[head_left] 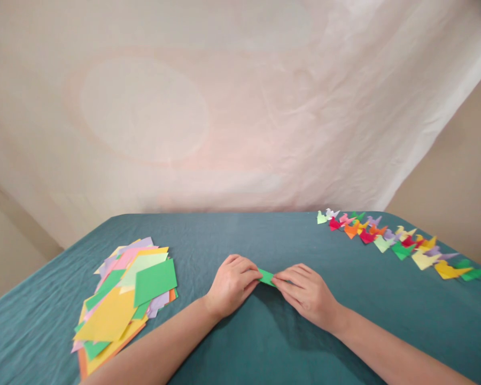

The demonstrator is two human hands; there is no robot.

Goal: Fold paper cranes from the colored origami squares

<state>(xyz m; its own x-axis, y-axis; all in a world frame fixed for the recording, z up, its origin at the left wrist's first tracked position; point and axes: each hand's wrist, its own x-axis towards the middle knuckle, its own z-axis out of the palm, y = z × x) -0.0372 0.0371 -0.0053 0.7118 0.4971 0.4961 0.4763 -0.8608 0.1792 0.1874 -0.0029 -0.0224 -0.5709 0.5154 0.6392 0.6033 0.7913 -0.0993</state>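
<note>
A small green piece of folded paper (266, 277) is held between my two hands above the middle of the table. My left hand (234, 283) pinches its left end, fingertips pressed together. At the other end, the fingers of my right hand (307, 294) are closed on the same paper. Only a narrow strip of green shows; the fingers hide the rest, so its full shape cannot be made out.
Loose paper sheets (108, 315) in several colours lie in a spread pile on the left. Rows of folded paper birds (385, 243) stand at the back right. A teal cloth (232, 230) covers the table, and a pale sheet (240, 133) hangs behind it.
</note>
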